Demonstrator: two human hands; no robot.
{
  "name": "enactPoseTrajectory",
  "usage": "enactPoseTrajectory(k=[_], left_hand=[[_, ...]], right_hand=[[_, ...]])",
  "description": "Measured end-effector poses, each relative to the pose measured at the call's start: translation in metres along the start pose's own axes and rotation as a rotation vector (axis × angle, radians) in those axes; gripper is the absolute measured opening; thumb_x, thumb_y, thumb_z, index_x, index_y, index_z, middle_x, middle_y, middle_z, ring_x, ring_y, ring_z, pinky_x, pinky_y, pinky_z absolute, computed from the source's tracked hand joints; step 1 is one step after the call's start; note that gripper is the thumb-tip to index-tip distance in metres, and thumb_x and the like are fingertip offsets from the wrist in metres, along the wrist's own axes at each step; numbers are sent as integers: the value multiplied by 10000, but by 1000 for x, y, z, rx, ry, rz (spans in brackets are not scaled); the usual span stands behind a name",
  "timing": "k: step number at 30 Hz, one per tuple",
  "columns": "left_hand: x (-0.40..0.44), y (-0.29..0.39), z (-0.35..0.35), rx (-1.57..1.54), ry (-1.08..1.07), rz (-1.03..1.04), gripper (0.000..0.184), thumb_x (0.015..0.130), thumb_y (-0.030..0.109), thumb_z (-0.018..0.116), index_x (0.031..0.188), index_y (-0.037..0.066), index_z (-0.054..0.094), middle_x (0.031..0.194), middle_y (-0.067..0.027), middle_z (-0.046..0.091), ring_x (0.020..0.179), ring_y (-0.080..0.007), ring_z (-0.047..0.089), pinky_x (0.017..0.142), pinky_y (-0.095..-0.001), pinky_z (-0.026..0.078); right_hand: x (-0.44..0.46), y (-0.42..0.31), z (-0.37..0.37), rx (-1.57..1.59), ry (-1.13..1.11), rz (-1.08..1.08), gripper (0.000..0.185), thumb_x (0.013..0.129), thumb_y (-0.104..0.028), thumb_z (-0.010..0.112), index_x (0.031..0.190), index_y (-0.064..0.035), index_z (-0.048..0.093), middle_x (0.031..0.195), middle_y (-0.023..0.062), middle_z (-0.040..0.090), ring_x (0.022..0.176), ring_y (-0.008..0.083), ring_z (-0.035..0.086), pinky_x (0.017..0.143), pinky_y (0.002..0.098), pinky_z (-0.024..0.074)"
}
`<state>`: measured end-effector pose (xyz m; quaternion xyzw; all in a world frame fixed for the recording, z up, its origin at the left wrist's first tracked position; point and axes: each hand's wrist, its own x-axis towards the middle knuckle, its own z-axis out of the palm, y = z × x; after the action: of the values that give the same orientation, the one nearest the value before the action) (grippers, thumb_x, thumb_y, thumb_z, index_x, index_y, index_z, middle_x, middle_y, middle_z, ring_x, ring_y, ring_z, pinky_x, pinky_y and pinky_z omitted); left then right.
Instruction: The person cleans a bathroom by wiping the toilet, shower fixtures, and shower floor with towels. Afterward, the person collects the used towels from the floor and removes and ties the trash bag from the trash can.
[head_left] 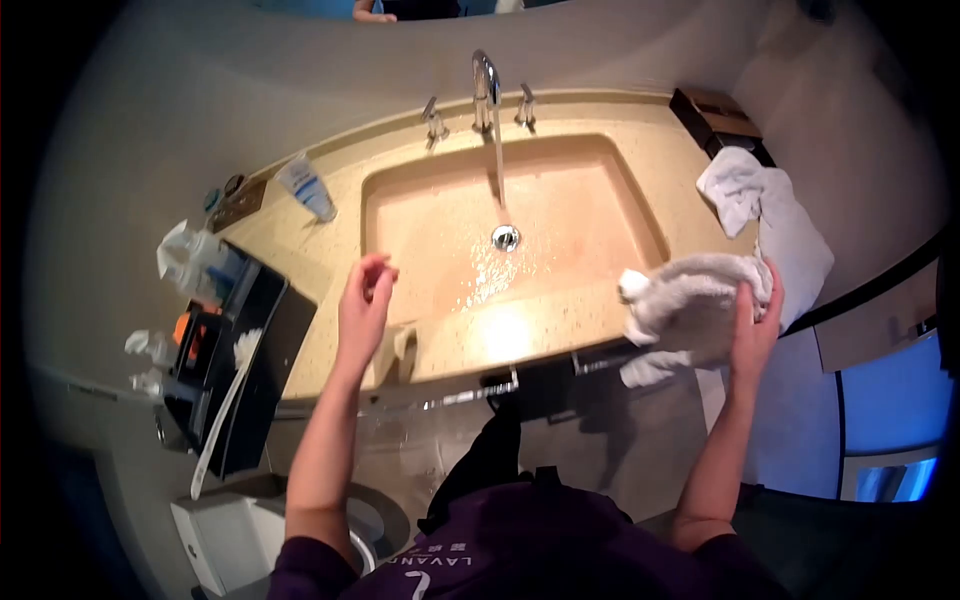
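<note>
My right hand (757, 312) grips a white towel (690, 283) at its right end, over the front right corner of the counter. The towel is bunched and hangs down past the counter edge. Loosely curled, with a gap between thumb and fingers, my left hand (370, 285) is over the left front rim of the sink (430, 225) and holds nothing. Water runs from the tall chrome faucet (485, 75) into the basin, close to the round drain (506, 237). More white cloth (790, 225) lies on the counter beyond my right hand.
A white and blue tube (306, 187) is on the counter left of the sink. Farther left, a dark caddy (270, 340) holds bottles and a white long-handled brush (225, 415). A brown box (715, 118) sits at the back right. Below left is a toilet (235, 535).
</note>
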<state>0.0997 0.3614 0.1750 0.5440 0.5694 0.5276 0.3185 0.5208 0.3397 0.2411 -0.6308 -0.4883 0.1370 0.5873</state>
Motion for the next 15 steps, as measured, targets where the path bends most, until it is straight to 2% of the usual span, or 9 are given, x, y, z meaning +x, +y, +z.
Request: enactPoseTrajectory(k=[3, 4, 5, 6, 8, 10, 12, 14, 15], left_hand=[[128, -51, 17, 160, -9, 92, 302, 827, 168, 526, 1084, 19, 469, 874, -69, 564, 806, -140, 538, 743, -255, 425], [166, -60, 25, 278, 4, 93, 348, 813, 204, 545, 1094, 17, 461, 866, -84, 566, 797, -158, 543, 743, -262, 430], [200, -61, 34, 338, -10, 13, 395, 799, 236, 551, 1103, 4, 451, 890, -117, 569, 819, -193, 554, 744, -285, 436], [235, -62, 43, 402, -24, -65, 443, 786, 268, 557, 1111, -8, 440, 915, -150, 573, 841, -229, 565, 746, -308, 443], [310, -103, 57, 694, 39, 72, 528, 784, 310, 536, 1158, -33, 388, 982, -215, 561, 903, -301, 564, 761, -370, 443], [344, -99, 78, 821, 45, -75, 503, 795, 355, 493, 1071, -65, 469, 988, -267, 549, 951, -339, 543, 792, -410, 427], [385, -115, 88, 687, -311, -409, 483, 819, 392, 428, 899, -64, 566, 861, -258, 585, 870, -340, 576, 764, -407, 438], [398, -145, 100, 841, -39, -213, 483, 848, 359, 352, 758, -47, 599, 734, -226, 600, 726, -342, 602, 703, -406, 452], [392, -142, 109, 733, -44, -271, 479, 857, 334, 334, 737, -52, 591, 701, -206, 599, 664, -321, 605, 643, -395, 461]], right_hand=[[49, 149, 20, -807, -253, -363, 775, 726, -399, 614, 1335, -101, 239, 1256, 245, 329, 1154, 381, 320, 940, 424, 302], [40, 195, 32, -965, -352, -128, 720, 727, -450, 599, 1325, -205, 281, 1260, 236, 321, 1149, 407, 309, 934, 467, 297], [36, 202, 51, -1110, -163, -122, 628, 742, -458, 581, 1293, -299, 326, 1248, 199, 331, 1123, 401, 329, 917, 467, 318], [37, 198, 58, -1112, -146, -75, 599, 751, -441, 578, 1284, -305, 340, 1247, 188, 334, 1119, 388, 336, 908, 465, 327], [36, 185, 63, -1115, -118, 42, 543, 770, -406, 573, 1265, -318, 368, 1246, 165, 338, 1111, 361, 348, 891, 461, 347], [36, 201, 60, -1112, -68, -88, 491, 777, -309, 589, 1235, -321, 410, 1218, 137, 364, 1078, 331, 379, 862, 437, 376], [38, 200, 59, -1169, -91, -49, 482, 774, -272, 595, 1223, -320, 424, 1214, 125, 370, 1072, 322, 386, 860, 427, 380], [41, 203, 60, -1166, -85, -34, 468, 777, -256, 586, 1209, -343, 428, 1209, 115, 375, 1068, 319, 391, 868, 413, 371], [39, 208, 57, -1168, -93, -52, 461, 782, -260, 580, 1207, -351, 428, 1213, 111, 374, 1070, 319, 390, 872, 415, 367]])
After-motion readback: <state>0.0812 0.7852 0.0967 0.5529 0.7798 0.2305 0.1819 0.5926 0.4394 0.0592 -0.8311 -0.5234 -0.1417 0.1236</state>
